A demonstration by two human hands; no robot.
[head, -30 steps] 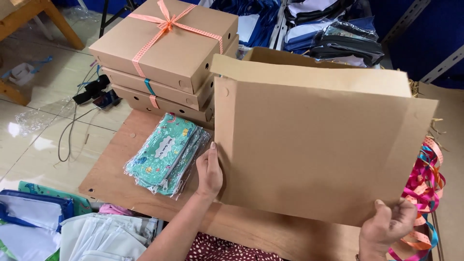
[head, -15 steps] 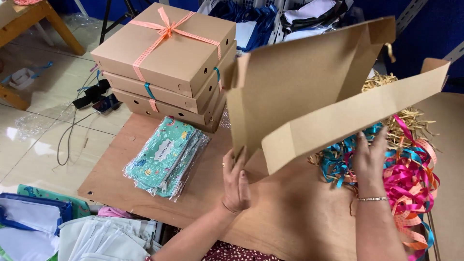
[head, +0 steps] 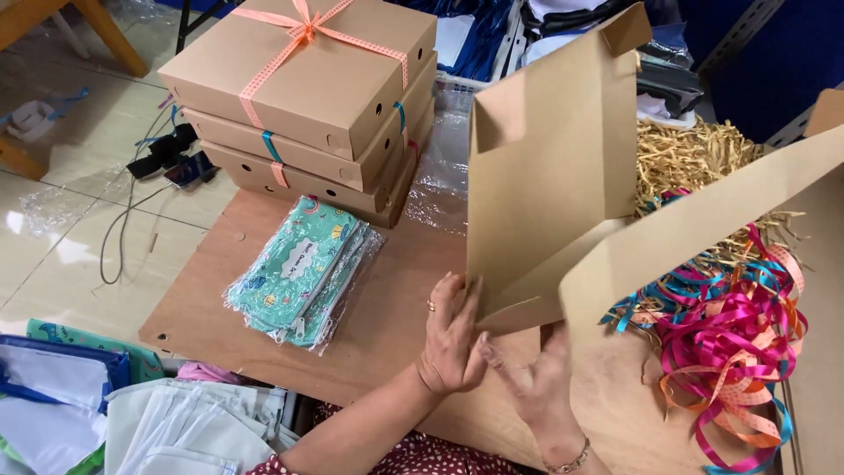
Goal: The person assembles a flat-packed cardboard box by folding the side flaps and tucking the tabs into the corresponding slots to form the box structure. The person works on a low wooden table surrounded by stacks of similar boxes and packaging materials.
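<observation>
**Half-folded cardboard box blank held up over the plywood table**

Far left, a glossy pale tiled floor (head: pixel 61 220) carries a black cable and a crumpled clear wrap, with a wooden furniture leg at the top corner. Below it, blue and white folded fabric bags (head: pixel 105 413) pile up at the table's near edge. The brown plywood tabletop (head: pixel 387 308) itself runs from there to the right.

On the tabletop's far side sits a stack of flat brown cardboard boxes tied with peach ribbon (head: pixel 308 88); just in front of it lies a bundle of teal patterned zip pouches in clear plastic (head: pixel 299 273), flat, angled toward the stack.

Centre stage now: the left hand (head: pixel 453 339) presses its fingers, held together and straight, against the lower edge of the flat brown cardboard box blank (head: pixel 545 167). The right hand (head: pixel 536 387) comes up from beneath, fingers spread and curled around the blank's bottom corner, wrist wearing a thin bracelet. The blank stands above the table's middle, one broad panel nearly upright with its small flaps pointing up and away, while a long narrow panel folds off it, long axis rising toward the upper right corner.

Further right, behind the blank, straw-coloured shredded paper filling (head: pixel 694 158) heaps up, and a tangle of pink, blue and orange curling ribbons (head: pixel 730 343) spills along the right edge. Dark blue shelving and folded clothes fill the background.
</observation>
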